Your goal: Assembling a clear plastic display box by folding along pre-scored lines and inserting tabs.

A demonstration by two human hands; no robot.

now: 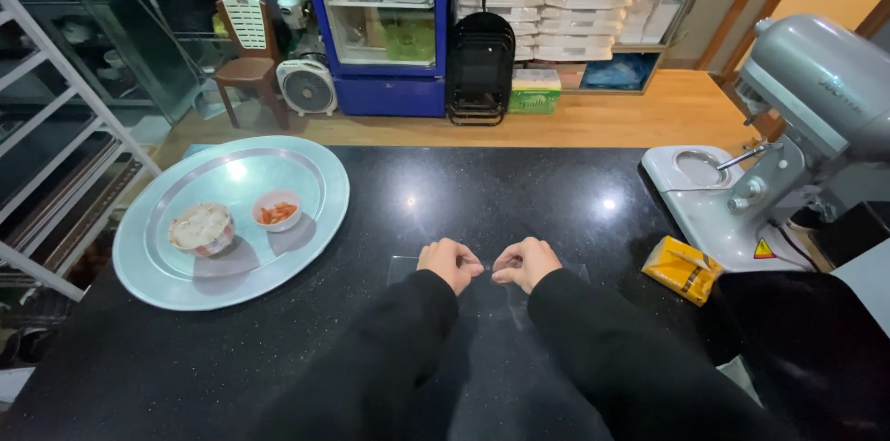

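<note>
1. Head view: the person's left hand (449, 263) and right hand (526, 262) are resting close together on a black countertop (482, 191), both curled, with fingertips pinched together.
2. Both hands are sitting on a clear plastic sheet (405, 269) that is lying flat on the countertop just in front of the person; each appears to be pinching a fold of it between thumb and fingers, though the film is too transparent to tell for certain.
3. A round metal tray (311, 163) is lying to the left, well apart from the hands, holding a small bowl of orange pieces (276, 212) and, just beside it, a bowl with pale filling (200, 228).
4. A grey stand mixer (788, 135) is standing at the right edge, with a yellow packet (683, 268) lying near its base.
5. Black sleeves are covering both forearms.
</note>
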